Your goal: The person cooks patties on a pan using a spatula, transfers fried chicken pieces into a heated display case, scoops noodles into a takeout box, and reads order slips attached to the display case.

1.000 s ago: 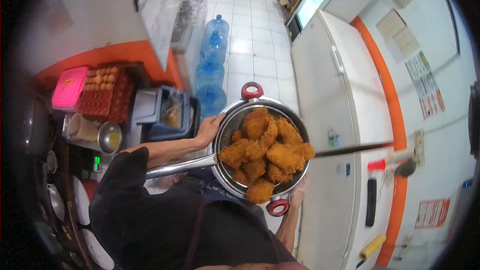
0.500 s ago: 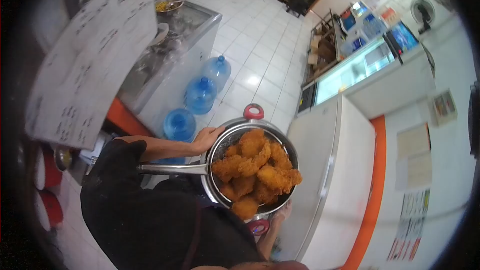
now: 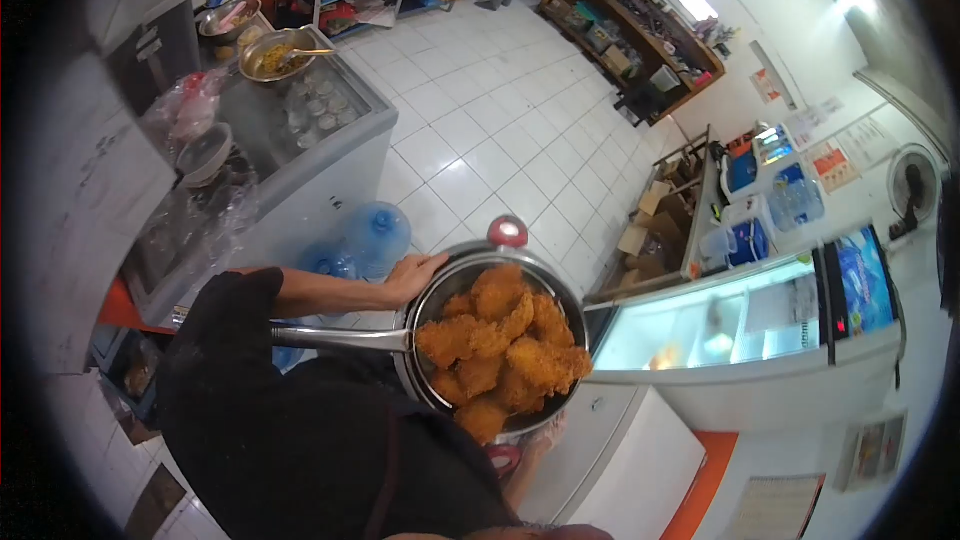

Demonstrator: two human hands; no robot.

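I carry a steel pot (image 3: pixel 455 265) with red handles (image 3: pixel 508 232) in front of my body. Inside it rests a wire strainer whose long metal handle (image 3: pixel 340 338) points left across my black sleeve. Several pieces of golden fried chicken (image 3: pixel 500 345) are heaped in the strainer. My left hand (image 3: pixel 413 278) grips the pot's rim on the left side. My right hand (image 3: pixel 545 433) holds the pot from underneath at the near red handle, and only its fingers show.
Blue water jugs (image 3: pixel 375 232) stand on the white tiled floor beside a glass-topped chest freezer (image 3: pixel 300 140) with bowls on it. A lit display cooler (image 3: pixel 720 325) and a white freezer (image 3: pixel 640 470) are to the right. Shelves (image 3: pixel 640 40) line the far wall.
The view has swung from the white fridge and egg trays toward the open shop floor and display cooler. The pot stays in both hands in front of me.
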